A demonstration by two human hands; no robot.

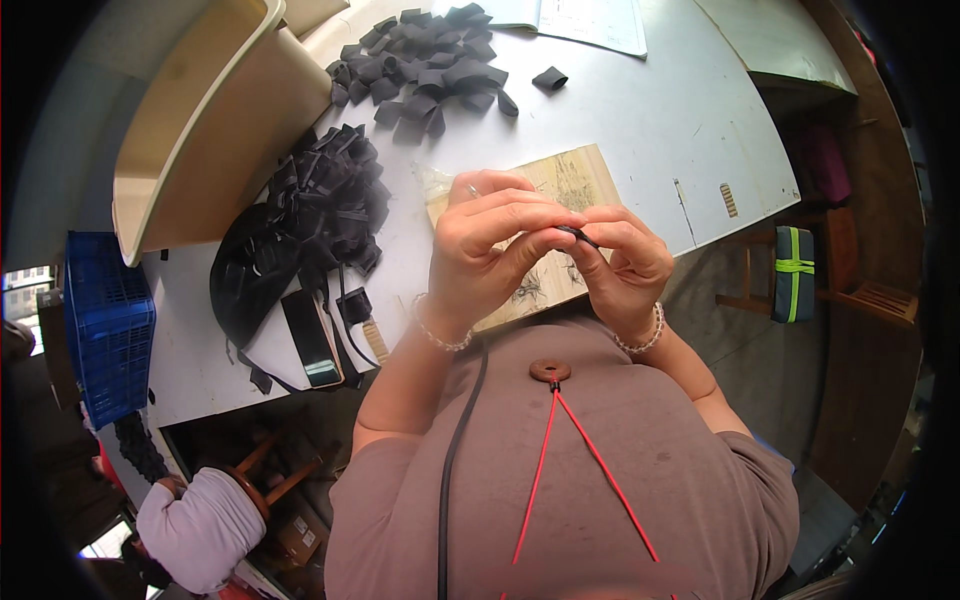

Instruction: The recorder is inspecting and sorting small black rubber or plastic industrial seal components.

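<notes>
My left hand (495, 245) and my right hand (625, 262) meet in front of my chest, fingertips pinched together on a small black strap piece (578, 235). Only a short dark end of it shows between the fingers. Both wrists wear bead bracelets. Under the hands lies a worn wooden board (575, 180) on the white table (660, 110). A thin metal tool tip pokes up behind my left fingers; what it is I cannot tell.
A heap of folded black strap pieces (430, 65) lies at the back, a tangled pile of black straps (320, 205) to the left by a phone (310, 340). A beige tub (215, 120), a blue crate (105, 320) and another person's sleeve (200, 525) are left.
</notes>
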